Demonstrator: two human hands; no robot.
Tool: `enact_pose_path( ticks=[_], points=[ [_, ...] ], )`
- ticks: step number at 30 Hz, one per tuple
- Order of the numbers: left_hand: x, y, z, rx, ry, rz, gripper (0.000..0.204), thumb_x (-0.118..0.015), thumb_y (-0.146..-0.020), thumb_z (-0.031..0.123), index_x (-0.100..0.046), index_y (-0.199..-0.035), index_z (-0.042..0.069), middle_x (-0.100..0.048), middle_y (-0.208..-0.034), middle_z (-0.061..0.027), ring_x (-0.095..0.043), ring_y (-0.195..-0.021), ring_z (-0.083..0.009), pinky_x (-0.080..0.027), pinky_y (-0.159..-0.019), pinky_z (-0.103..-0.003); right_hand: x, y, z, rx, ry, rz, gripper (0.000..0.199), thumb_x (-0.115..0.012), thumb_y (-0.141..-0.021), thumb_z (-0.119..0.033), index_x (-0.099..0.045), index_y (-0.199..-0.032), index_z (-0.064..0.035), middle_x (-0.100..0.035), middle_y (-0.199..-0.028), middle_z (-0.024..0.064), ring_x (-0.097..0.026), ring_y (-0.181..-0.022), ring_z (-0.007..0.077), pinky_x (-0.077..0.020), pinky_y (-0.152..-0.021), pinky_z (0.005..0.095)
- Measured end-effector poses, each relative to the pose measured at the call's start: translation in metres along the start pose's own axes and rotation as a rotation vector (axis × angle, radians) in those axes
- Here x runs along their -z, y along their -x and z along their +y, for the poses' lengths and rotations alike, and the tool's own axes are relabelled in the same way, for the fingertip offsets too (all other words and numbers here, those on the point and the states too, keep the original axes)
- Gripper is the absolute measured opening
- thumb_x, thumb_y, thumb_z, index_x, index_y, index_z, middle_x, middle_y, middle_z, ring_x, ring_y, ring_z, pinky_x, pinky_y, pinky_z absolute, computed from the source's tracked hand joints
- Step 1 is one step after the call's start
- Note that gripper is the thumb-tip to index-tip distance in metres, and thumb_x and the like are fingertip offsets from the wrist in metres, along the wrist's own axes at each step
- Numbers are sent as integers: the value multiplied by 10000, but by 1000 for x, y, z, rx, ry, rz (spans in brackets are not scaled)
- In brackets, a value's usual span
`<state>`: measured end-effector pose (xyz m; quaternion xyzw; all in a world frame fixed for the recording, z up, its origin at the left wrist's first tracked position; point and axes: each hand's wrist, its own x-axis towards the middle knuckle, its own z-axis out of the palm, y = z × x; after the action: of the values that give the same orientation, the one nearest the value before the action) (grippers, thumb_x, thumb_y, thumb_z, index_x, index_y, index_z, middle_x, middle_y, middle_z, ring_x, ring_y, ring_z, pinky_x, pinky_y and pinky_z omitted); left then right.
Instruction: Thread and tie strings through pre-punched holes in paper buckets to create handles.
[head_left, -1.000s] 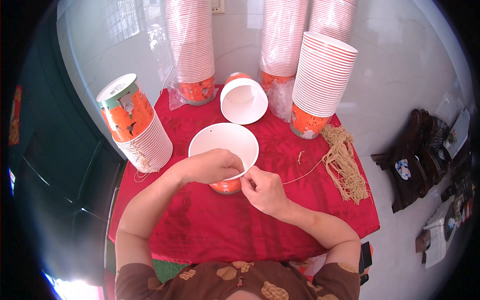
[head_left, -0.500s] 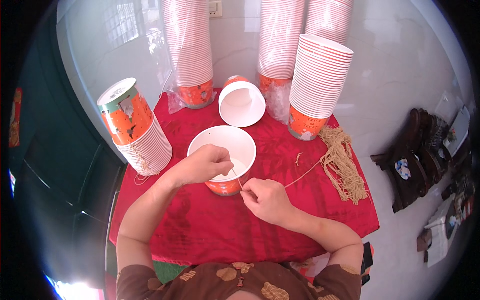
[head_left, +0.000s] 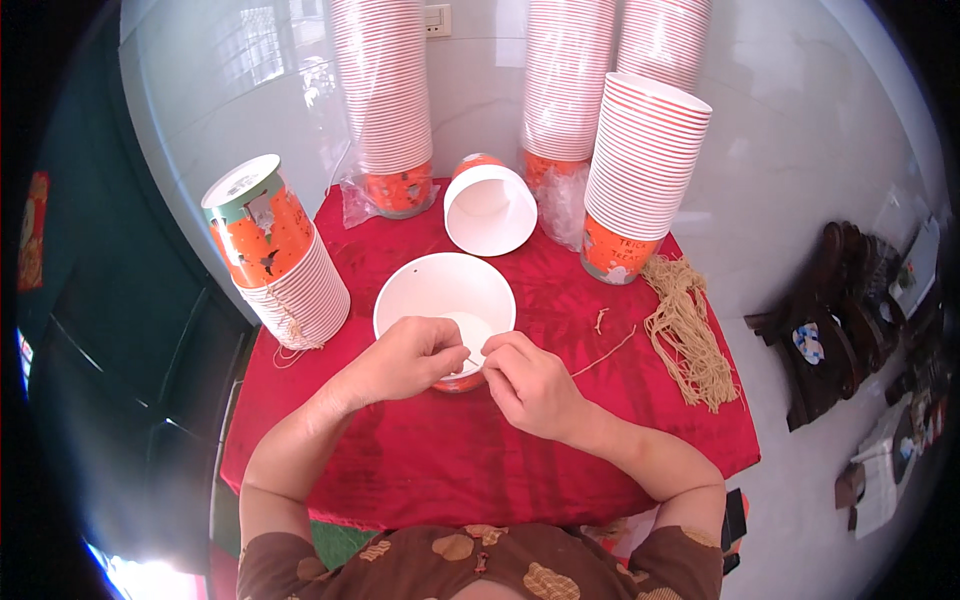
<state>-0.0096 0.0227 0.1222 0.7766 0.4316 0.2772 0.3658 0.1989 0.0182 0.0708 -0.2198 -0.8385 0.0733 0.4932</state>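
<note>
The head view showed a small table with a red cloth (head_left: 480,470) standing on a pale tiled floor, and the white paper bucket (head_left: 445,300) in the middle of this cloth was the landmark for everything else. Behind the bucket stood tall stacks of the same cups (head_left: 645,170), and one single cup (head_left: 490,208) lay on its side just behind it. To the left of the bucket a leaning stack (head_left: 285,260) rested on the cloth, and to the right of it lay a bundle of tan string pieces (head_left: 690,330).

The left hand (head_left: 405,358) and the right hand (head_left: 530,385) met at the near rim of the bucket. The fingers of both hands were pressed together at the tips, each pinching the thin string (head_left: 600,355), whose free end ran to the right over the cloth toward the bundle. The pinched end sat between the fingertips, just at the bucket rim; whether it had entered a hole, the picture could not tell.

To do this step well, in my judgement, the string end should be held short and stiff, the bucket kept steady with the left hand, and the pull made gently so the paper wall does not tear.
</note>
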Motion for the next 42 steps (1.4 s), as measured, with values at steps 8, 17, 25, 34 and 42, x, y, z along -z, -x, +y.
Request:
enact_pose_path(
  ticks=[8,17,25,34,42],
  points=[
    [8,2,6,18,-58,57,214,-588,-875,114,-584,-743,-54,-593,-612,-108,-554,-585,-138,-444,-537,-338,-7,-7,25,-215,-348,-63,92,-562,-828,96,-539,-819,7,-593,-1024,127,-640,-812,187,-529,-675,295],
    [-1,7,0,-63,-354,250,152,-590,-863,78,-614,-793,-54,-603,-625,-120,-546,-574,-128,-444,-528,-319,-32,-3,46,-43,-430,-1,98,-587,-810,73,-525,-770,9,-581,-1093,139,-589,-749,186,-474,-651,301],
    [-25,7,-11,-41,-314,224,137,-587,-828,82,-615,-745,-23,-629,-730,-228,-636,-705,-400,-493,-629,-464,-22,9,48,-193,-288,-294,18,-569,-810,29,-554,-801,29,-589,-1010,156,-627,-770,275,-506,-669,347],
    [-66,2,-55,60,-329,141,138,-614,-843,87,-629,-791,-41,-651,-771,-217,-655,-732,-369,-504,-663,-439,-25,29,65,-273,-105,-501,134,-534,-843,-24,-608,-908,65,-592,-1064,192,-628,-892,398,-530,-787,455],
    [-80,-11,-82,48,-160,285,111,-607,-875,63,-630,-836,-38,-667,-896,-159,-655,-793,-271,-505,-692,-367,-28,30,71,-331,-22,-518,160,-538,-838,-18,-612,-915,101,-556,-1177,209,-631,-927,401,-528,-813,455]
  ],
)
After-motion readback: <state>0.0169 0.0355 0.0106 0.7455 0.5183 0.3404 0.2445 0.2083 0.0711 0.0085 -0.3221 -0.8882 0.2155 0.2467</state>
